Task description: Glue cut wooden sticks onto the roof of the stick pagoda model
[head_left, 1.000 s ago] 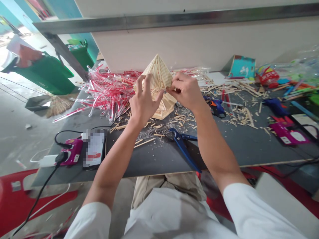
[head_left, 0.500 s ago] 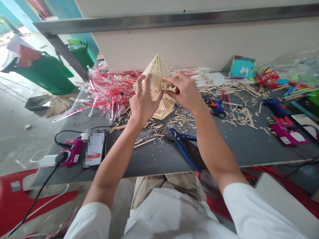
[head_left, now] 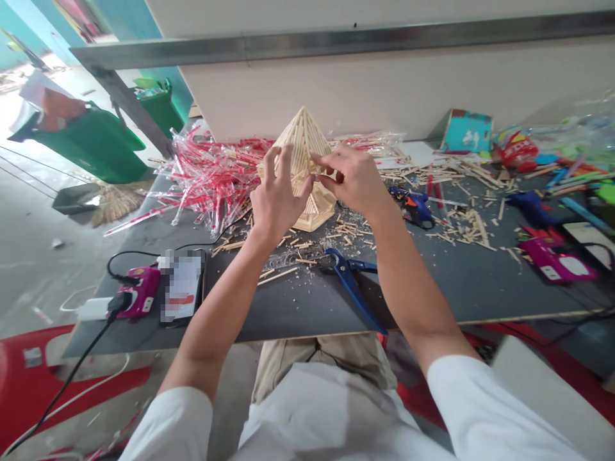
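Observation:
A small model built of pale wooden sticks (head_left: 302,137) stands upright on the table, with a pointed roof above a many-sided base. My left hand (head_left: 276,195) is at its left front, fingers curved against the roof's lower part and thumb reaching toward the middle. Opposite it, my right hand (head_left: 353,179) has thumb and index finger closed in a pinch at the roof's lower front edge. What sits between those fingertips is too small to make out. Both hands hide much of the model's middle. Blue-handled cutters (head_left: 353,288) lie in front of the model.
Red-and-clear plastic wrappers (head_left: 206,176) are heaped at left. Stick offcuts (head_left: 473,230) litter the right side, near a blue glue gun (head_left: 418,208). A phone (head_left: 182,288) and a magenta power strip (head_left: 140,291) lie front left; another magenta strip (head_left: 557,259) lies at right.
My right index finger has bent and drawn in slightly toward the thumb. My left hand stays nearly still, and the model keeps its place.

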Tool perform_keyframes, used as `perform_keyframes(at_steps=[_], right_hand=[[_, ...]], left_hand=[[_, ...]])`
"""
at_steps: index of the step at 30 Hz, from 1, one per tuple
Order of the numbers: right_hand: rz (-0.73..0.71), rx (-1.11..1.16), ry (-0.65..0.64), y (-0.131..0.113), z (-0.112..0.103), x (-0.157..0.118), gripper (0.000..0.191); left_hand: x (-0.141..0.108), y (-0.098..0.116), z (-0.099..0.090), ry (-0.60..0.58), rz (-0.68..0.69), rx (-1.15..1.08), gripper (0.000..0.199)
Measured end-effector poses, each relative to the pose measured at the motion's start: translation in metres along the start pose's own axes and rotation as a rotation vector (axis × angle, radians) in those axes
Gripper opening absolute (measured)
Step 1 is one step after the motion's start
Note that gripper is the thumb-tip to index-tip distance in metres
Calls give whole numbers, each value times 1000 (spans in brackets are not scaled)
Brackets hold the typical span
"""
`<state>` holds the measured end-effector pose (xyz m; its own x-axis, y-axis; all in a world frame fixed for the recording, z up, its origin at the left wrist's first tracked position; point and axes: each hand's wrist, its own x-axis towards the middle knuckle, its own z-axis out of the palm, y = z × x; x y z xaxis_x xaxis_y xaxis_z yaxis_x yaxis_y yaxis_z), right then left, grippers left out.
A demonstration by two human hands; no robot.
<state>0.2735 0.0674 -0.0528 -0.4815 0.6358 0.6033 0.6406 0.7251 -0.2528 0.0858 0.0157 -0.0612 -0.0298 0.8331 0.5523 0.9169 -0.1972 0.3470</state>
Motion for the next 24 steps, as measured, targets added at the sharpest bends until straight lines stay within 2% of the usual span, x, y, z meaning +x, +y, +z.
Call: perform_keyframes(at_steps=[8, 13, 17, 24], right_hand=[[-36, -75, 32, 1, 5, -2, 29], [-21, -15, 38, 0, -1, -2, 16], [-19, -36, 30, 5, 2, -1, 40], [-16, -49, 90, 12, 13, -1, 41]], left_hand=[[1, -2, 1, 7, 11, 4, 66], [2, -3, 0, 5, 25, 9, 67], [2, -4, -1, -3, 22, -3, 67], [2, -4, 0, -12, 12, -20, 67]])
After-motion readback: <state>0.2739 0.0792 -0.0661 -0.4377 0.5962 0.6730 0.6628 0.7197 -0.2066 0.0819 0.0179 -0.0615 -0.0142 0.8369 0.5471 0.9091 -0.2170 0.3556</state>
